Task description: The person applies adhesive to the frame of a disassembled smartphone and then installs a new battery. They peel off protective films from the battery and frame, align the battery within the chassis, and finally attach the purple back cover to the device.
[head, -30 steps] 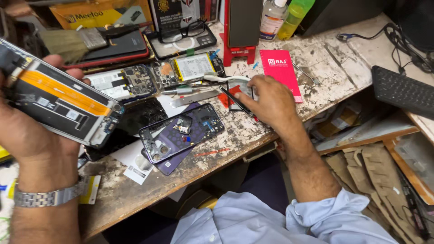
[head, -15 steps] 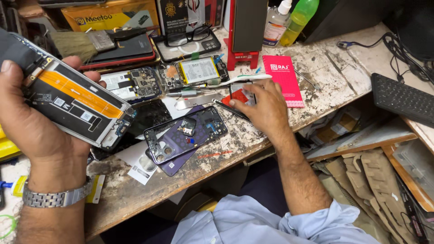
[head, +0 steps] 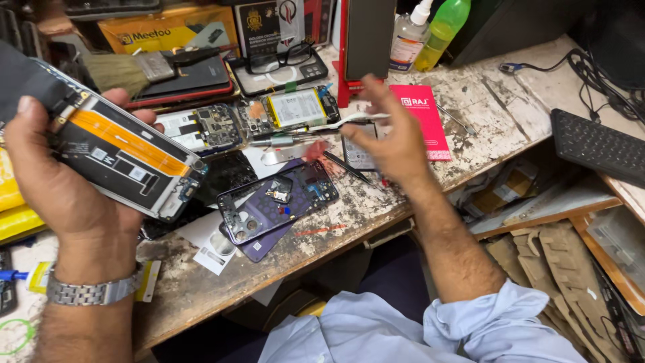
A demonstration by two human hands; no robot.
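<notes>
We hold a phone panel up at the left in our left hand, inner side toward us, an orange flex strip running along it; the grip is closed around its near-left edge, thumb on the far end. Its far-left corner is cut off by the picture edge.

Our right hand hovers over the middle of the bench, blurred; its fingers are loosely curled and a thin white strip lies at the fingertips, but we cannot tell whether the grip closes on it or on anything else.

Below and left of that hand lies a purple phone frame, open, with small parts inside. Farther back sit a circuit board and an opened phone with a white battery in it. A pink booklet lies right of the hand, partly hidden by it.

At the far edge stand a clear bottle and a green bottle, contents hard to make out. Glasses rest on a dark case. A keyboard is cut off at the right.
</notes>
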